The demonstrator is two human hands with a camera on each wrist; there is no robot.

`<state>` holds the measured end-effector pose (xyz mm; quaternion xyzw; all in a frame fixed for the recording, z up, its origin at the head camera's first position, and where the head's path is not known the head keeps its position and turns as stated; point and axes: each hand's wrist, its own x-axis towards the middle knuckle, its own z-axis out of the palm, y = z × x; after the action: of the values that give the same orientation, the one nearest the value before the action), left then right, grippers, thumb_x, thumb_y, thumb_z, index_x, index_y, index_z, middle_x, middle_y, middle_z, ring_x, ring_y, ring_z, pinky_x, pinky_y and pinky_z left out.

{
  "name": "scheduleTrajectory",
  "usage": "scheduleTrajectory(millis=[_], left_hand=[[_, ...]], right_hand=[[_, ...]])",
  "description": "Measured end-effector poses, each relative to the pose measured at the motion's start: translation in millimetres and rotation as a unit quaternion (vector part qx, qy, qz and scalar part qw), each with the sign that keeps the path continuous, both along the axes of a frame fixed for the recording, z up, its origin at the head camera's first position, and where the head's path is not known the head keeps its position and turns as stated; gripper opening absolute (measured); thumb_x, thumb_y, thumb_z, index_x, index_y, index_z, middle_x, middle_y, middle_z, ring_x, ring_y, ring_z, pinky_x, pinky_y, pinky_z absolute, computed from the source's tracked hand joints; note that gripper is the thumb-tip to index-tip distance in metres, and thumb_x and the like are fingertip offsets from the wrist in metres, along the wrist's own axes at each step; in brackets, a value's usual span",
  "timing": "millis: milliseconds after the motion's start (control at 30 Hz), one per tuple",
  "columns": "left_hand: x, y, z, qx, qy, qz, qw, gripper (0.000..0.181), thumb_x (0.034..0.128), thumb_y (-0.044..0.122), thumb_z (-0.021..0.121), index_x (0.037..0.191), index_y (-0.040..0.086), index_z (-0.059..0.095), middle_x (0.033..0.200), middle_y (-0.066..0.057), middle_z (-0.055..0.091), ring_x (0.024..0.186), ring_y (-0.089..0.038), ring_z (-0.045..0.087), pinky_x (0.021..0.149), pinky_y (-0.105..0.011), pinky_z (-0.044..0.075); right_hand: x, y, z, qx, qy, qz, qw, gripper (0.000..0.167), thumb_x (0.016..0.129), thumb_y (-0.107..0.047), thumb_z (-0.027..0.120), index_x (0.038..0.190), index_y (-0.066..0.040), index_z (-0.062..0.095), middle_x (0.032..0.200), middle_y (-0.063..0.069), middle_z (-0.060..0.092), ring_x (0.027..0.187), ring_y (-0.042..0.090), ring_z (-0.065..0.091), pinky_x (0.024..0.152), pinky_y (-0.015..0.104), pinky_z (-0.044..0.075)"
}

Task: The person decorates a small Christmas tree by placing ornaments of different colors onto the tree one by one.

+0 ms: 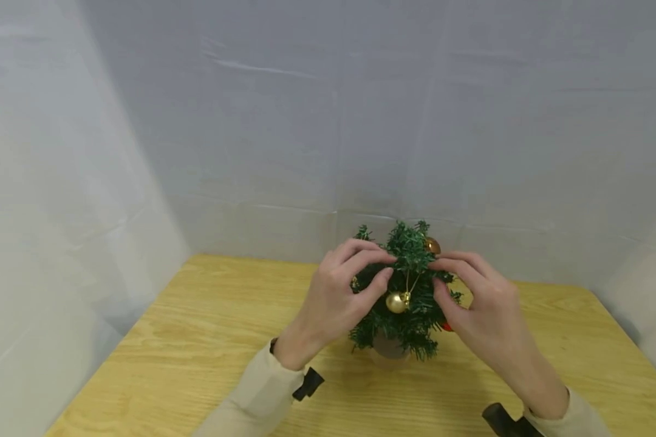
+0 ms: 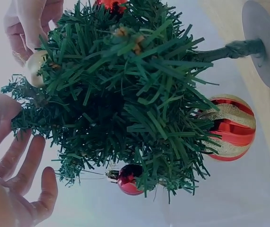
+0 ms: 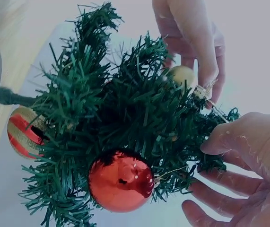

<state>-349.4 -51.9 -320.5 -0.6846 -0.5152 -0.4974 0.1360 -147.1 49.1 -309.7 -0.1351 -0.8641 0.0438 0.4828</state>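
Note:
A small artificial Christmas tree [image 1: 409, 243] stands upright between both hands. On its near side hangs a gold bauble [image 1: 397, 302], its thin cord running up towards the treetop. My left hand [image 1: 336, 291] is at the left of the upper branches, thumb and fingers spread apart and bent. From the other side my right hand [image 1: 486, 312] reaches to the upper branches; in the right wrist view its thumb touches green tips, while the index fingertip is partly hidden behind them. A shiny red bauble [image 3: 120, 180] hangs on the right side of the tree.
A red-and-gold striped bauble [image 2: 236, 127] and a small dark red bauble [image 2: 130, 179] hang on other branches. Behind the treetop is a copper-coloured bauble [image 1: 432, 245]. The tree's round grey base [image 2: 265, 45] rests on a wooden table [image 1: 224, 315], with pale sheeting [image 1: 306, 133] behind.

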Motion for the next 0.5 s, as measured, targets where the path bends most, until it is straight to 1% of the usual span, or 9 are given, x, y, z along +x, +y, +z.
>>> scheduleTrajectory(millis=[167,300,400,500], left_hand=[[-0.2,2.0,-0.2,0.015,0.01,-0.007,0.9998,0.015,0.0967,0.017,0.071,0.11,0.015,0.077,0.112,-0.001,0.069,0.104,-0.015,0.066,0.086,-0.035,0.051],[0.3,4.2,-2.0,0.023,0.016,-0.006,0.9996,0.017,0.0962,0.018,0.072,0.112,0.015,0.078,0.112,-0.002,0.07,0.105,-0.016,0.066,0.089,-0.036,0.052],[-0.5,3.7,-4.5,0.031,0.024,-0.005,0.9992,0.02,0.0965,0.018,0.071,0.116,0.015,0.077,0.113,-0.003,0.07,0.106,-0.017,0.066,0.089,-0.036,0.052],[-4.4,-1.2,-7.7,0.045,0.023,-0.004,0.9987,0.024,0.0969,0.017,0.07,0.12,0.014,0.075,0.115,-0.004,0.07,0.108,-0.018,0.066,0.091,-0.037,0.052]], right_hand=[[0.1,5.1,-0.1,0.008,0.002,-0.007,0.9999,0.032,0.078,0.01,0.078,0.106,-0.006,0.076,0.11,0.009,0.073,0.092,0.025,0.072,0.077,0.013,0.047],[0.3,8.9,-1.1,0.006,0.006,-0.009,0.9999,0.031,0.079,0.01,0.077,0.106,-0.005,0.076,0.11,0.009,0.073,0.09,0.024,0.072,0.075,0.012,0.046],[1.7,10.2,-2.3,-0.002,0.011,-0.002,0.9999,0.032,0.08,0.008,0.077,0.108,-0.006,0.076,0.11,0.009,0.073,0.091,0.024,0.071,0.078,0.012,0.046],[5.7,9.6,-3.8,-0.012,0.017,0.008,0.9998,0.037,0.08,0.006,0.077,0.114,-0.008,0.075,0.114,0.008,0.072,0.096,0.024,0.07,0.084,0.011,0.046]])
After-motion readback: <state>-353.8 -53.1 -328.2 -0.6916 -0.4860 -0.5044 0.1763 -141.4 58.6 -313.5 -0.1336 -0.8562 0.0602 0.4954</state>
